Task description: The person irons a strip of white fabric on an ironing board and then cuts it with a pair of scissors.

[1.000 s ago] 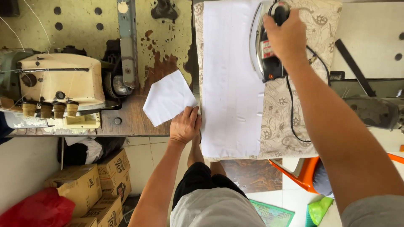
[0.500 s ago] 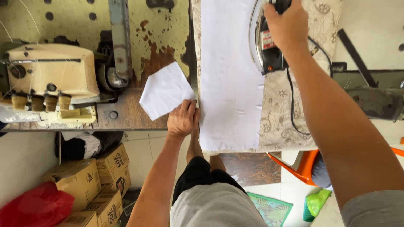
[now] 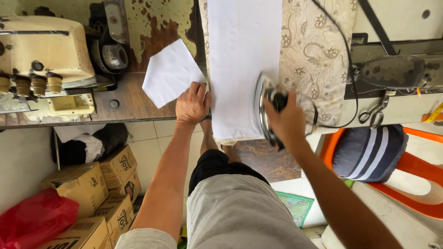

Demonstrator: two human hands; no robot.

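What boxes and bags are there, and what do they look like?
Cardboard boxes: stacked on the floor at lower left, brown blocks with dark print.
Red bag: beside the boxes in the bottom left corner, soft, crumpled plastic.
No signs or screens show.

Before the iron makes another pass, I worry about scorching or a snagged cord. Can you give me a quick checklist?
1. Right hand grips the iron: ok.
2. Left hand pins the white cloth at its edge, away from the iron: ok.
3. Cloth lies flat on the patterned board cover: ok.
4. Black cord loops over the board beside the iron, off the cloth: ok.
5. Iron's heat: cannot tell.
6. Folded white piece lies off the board: ok.
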